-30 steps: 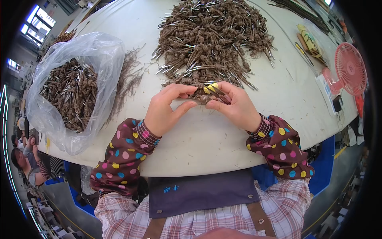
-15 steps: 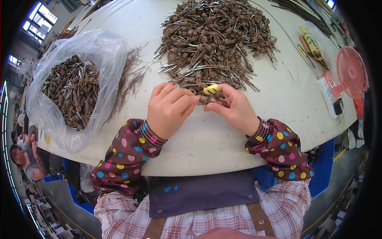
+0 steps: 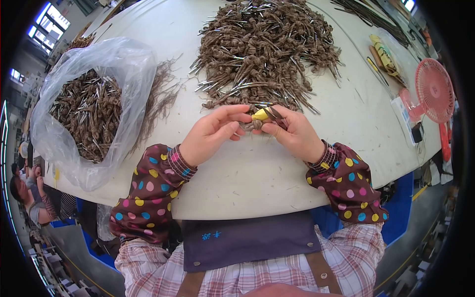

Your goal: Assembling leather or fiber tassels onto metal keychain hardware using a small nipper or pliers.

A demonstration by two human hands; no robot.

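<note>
My right hand (image 3: 297, 134) is closed around small dark metal snips (image 3: 278, 119) and a brown knotted cord (image 3: 257, 125). Yellow tape (image 3: 260, 114) wraps its index finger. Just left of the knot is my left hand (image 3: 210, 132), its fingers curved and apart, the tips close to the knot and the tape; nothing shows in its grasp. Beyond both hands rises a large heap of brown knotted cords (image 3: 267, 54) with shiny metallic tips. More such cords (image 3: 91, 114) fill a clear plastic bag (image 3: 136, 67) on the left.
Loose brown thread trimmings (image 3: 161, 94) lie beside the bag on the pale table (image 3: 247, 193). At the right stand a pink fan (image 3: 434, 90) and a white power strip (image 3: 403, 119). Dark strips (image 3: 373, 17) lie at the far right. Another person (image 3: 37, 195) is at far left.
My left hand has turned and its fingers have spread from a pinch. The snips have shifted back into my right hand, and the knot shows more clearly. The view has shifted slightly.
</note>
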